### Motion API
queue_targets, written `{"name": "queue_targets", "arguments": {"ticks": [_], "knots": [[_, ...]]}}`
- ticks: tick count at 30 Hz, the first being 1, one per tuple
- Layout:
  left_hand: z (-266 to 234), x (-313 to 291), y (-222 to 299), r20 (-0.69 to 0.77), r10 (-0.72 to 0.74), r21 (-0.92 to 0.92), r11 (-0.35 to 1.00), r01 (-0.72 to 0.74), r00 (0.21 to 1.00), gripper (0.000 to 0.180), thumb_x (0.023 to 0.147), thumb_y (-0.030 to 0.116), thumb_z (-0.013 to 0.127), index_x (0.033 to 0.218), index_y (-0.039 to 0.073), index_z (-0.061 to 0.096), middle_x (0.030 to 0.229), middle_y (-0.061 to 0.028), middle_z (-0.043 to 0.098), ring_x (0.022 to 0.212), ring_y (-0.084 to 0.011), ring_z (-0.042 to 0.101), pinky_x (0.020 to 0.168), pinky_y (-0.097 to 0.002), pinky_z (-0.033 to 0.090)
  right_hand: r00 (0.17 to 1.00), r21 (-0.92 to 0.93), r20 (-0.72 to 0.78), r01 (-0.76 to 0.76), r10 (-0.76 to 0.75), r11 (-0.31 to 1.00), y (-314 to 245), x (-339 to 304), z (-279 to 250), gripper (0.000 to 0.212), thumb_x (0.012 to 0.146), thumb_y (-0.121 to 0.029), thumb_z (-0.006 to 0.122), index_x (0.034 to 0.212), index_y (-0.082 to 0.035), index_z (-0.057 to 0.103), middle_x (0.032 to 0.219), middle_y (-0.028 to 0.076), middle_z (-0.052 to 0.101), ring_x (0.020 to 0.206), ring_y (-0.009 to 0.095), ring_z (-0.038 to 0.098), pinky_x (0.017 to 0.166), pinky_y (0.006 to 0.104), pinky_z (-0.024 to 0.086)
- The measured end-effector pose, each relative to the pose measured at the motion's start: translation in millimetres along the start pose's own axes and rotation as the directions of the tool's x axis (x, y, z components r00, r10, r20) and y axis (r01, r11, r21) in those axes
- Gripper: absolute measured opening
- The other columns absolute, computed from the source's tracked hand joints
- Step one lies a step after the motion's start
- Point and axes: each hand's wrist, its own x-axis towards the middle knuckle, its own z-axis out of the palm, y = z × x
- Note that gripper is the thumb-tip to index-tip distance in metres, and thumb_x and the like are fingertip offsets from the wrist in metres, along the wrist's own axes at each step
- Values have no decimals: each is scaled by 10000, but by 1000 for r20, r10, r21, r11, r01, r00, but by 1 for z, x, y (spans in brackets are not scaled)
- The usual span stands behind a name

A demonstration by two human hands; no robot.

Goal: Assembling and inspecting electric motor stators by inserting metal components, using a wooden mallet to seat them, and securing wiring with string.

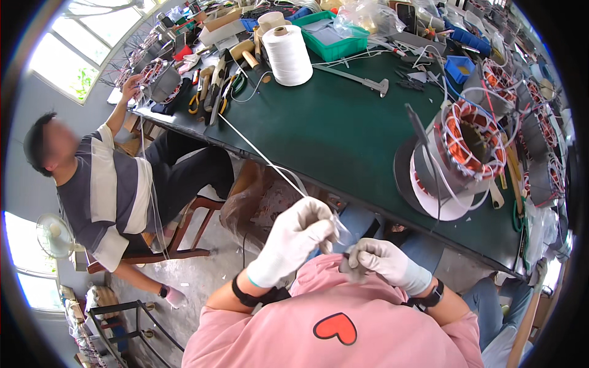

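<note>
My left hand (297, 239), in a white glove, is raised before my chest with its thumb and fingers pinched together. A thin white cord (257, 152) runs from the table's near edge down to this hand. Something clear and thin shows by the fingertips, too faint to name. Just to the right, my right hand (388, 262), also gloved, pinches a small dark grey piece (353, 267) whose kind is blurred. The hands are close together but apart. Ahead on the right, a motor stator (429, 165) with orange copper windings stands upright near the table's edge.
On the green table (319, 138) are a white thread spool (287, 56), a caliper (362, 81), scissors (195, 101), pliers (410, 80) and a green tray (331, 40). More stators (540, 141) stand at right. A seated co-worker (104, 178) reaches toward a stator (161, 81) at left.
</note>
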Motion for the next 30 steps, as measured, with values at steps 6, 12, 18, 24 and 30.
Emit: {"name": "queue_targets", "arguments": {"ticks": [6, 12, 18, 24, 30], "knots": [[22, -38, -29, 304, -139, 393, 920, 9, 942, 136, 927, 89, 718, 1005, 19, 631, 921, -63, 692, 784, -129, 657, 718, -285, 544, 972, 484, 120, 119, -200, 867, 57, -12, 14, 289, 1068, -300, 547, 1189, -43, 599, 1309, 135, 607, 1175, 239, 606, 1064, 430, 454], [22, -39, -52, 722, -236, 631, 611, -478, 651, 236, 913, 246, 718, 1091, 94, 693, 1028, -42, 696, 918, -262, 669, 817, -348, 530, 903, 776, -130, 351, -410, 525, 73, -10, 30, 280, 1039, -346, 565, 1101, -90, 661, 1262, 161, 632, 1308, 330, 517, 1161, 529, 352], [-33, 51, 51, 486, 240, 832, 167, -529, 840, 228, 939, 186, 629, 1089, 34, 710, 1016, -163, 713, 912, -284, 708, 833, -376, 554, 728, -740, -513, -108, -454, 663, 92, -50, 0, 128, 923, -174, 666, 920, -68, 737, 1060, 157, 666, 970, 330, 643, 871, 404, 518], [-208, 240, 76, -77, 727, 996, 29, 82, 682, 437, 875, 383, 701, 1146, 40, 698, 1143, -183, 695, 1131, -362, 634, 992, -451, 497, 610, -863, -496, -269, -618, 428, 96, -97, -26, 137, 801, -180, 724, 914, -110, 762, 1153, 193, 661, 1061, 407, 603, 887, 487, 483], [-204, 255, 60, 2, 725, 959, -197, 204, 689, 309, 841, 385, 727, 912, 85, 756, 1168, -144, 687, 1251, -362, 526, 1067, -480, 384, 378, -869, -490, -138, -786, 476, 74, -101, -17, 181, 880, -225, 715, 898, -48, 744, 1261, 244, 619, 1182, 376, 578, 1015, 491, 438]]}}
